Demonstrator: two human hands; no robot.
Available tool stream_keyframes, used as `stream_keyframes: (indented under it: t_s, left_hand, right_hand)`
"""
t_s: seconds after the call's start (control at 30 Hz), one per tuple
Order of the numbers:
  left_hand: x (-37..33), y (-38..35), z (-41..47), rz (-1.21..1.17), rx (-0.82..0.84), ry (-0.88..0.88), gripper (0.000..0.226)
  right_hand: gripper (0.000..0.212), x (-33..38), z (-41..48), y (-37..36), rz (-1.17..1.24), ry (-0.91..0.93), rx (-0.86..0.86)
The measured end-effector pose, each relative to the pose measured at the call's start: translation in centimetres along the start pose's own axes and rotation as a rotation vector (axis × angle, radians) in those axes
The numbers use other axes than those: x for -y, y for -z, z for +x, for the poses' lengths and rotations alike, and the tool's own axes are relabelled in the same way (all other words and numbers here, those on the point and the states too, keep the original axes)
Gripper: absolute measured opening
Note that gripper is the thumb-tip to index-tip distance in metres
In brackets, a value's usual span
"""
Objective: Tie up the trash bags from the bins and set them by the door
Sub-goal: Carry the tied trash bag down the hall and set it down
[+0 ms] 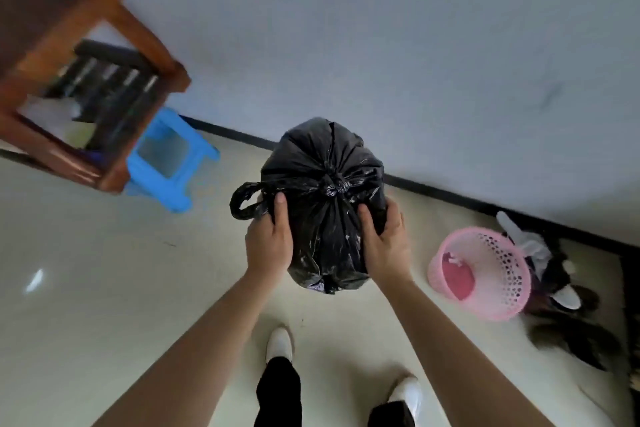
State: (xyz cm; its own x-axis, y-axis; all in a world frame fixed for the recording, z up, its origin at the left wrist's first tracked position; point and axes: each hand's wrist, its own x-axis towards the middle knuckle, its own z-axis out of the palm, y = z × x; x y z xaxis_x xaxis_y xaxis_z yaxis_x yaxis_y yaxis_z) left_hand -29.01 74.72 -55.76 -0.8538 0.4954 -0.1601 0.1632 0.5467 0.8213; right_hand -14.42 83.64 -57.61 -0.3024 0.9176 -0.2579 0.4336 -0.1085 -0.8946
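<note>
Black, crinkled plastic fills the middle of the view: a full trash bag (325, 204), rounded and taut, is held between both hands above the pale glossy floor (104, 288). Its neck is already gathered into a tight knot (331, 188) on the upper face, with creases radiating from it, and one handle loop (246, 200) sticks out to the left. The left hand (269, 243) presses the bag's left flank, fingers together and curled onto the film just beside the loop. The right hand (382, 239) clamps the opposite flank, thumb dug into the plastic and the other fingers wrapped round out of sight.

So the tying of this bag looks done, and what remains for it is the carry and the setting down by the door, which is not in view. The pink plastic bin (479, 272), a perforated lattice basket, lies tipped near the dark skirting at the floor's right edge, with no liner visible inside, only a reddish patch I cannot identify. Whether other bins still hold bags cannot be told from here.

Toward the floor's left edge stands a blue moulded plastic stool (169, 158), touching or just beside a varnished wooden frame (104, 80). Dark shoes (571, 322) lie blurred beyond the bin. The bag's thin film looks slippery and easily torn under pinching fingers.
</note>
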Motion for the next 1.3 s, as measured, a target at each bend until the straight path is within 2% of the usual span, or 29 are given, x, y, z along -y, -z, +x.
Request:
stream_keyframes:
  t_s: [0.07, 0.2, 0.3, 0.43, 0.57, 0.73, 0.93, 1.17, 1.3]
  left_hand:
    - [-7.7, 7.9, 0.5, -0.094, -0.14, -0.051, 0.053]
    - [-16.4, 21.1, -0.4, -0.279, -0.369, -0.091, 0.047]
    - [-17.1, 32.4, -1.1, -0.304, -0.559, -0.188, 0.045]
    - [-13.2, 47.1, -1.9, -0.334, -0.722, -0.181, 0.041]
    - [-8.6, 61.3, -3.7, -0.293, -0.902, -0.187, 0.034]
    - [-1.9, 75.7, -5.6, -0.223, -1.076, -0.125, 0.026]
    - [4.0, 85.0, -3.2, -0.23, -1.182, -0.047, 0.026]
    - [8.7, 96.6, 5.4, -0.257, -1.322, 0.043, 0.03]
    - [10.9, 101.5, 9.5, -0.304, -1.39, 0.053, 0.02]
  right_hand:
    - [0.041, 11.3, -0.9, 0.6, 0.004, 0.193, 0.046]
    - [0.043, 27.1, -4.1, -1.7, 0.052, 0.482, 0.119]
    - [0.043, 36.1, -8.8, -7.6, 0.107, 0.647, 0.24]
    - [0.044, 44.7, -16.8, -18.6, 0.206, 0.809, 0.416]
    - [0.045, 50.9, -25.7, -30.9, 0.235, 0.942, 0.605]
    - [0.051, 55.9, -36.2, -45.0, 0.298, 0.98, 0.846]
    - [0.041, 59.8, -41.6, -56.8, 0.358, 1.0, 1.043]
    - [0.044, 67.8, -43.0, -72.2, 0.496, 1.06, 1.313]
    - [0.049, 71.7, -43.9, -80.7, 0.477, 1.067, 1.447]
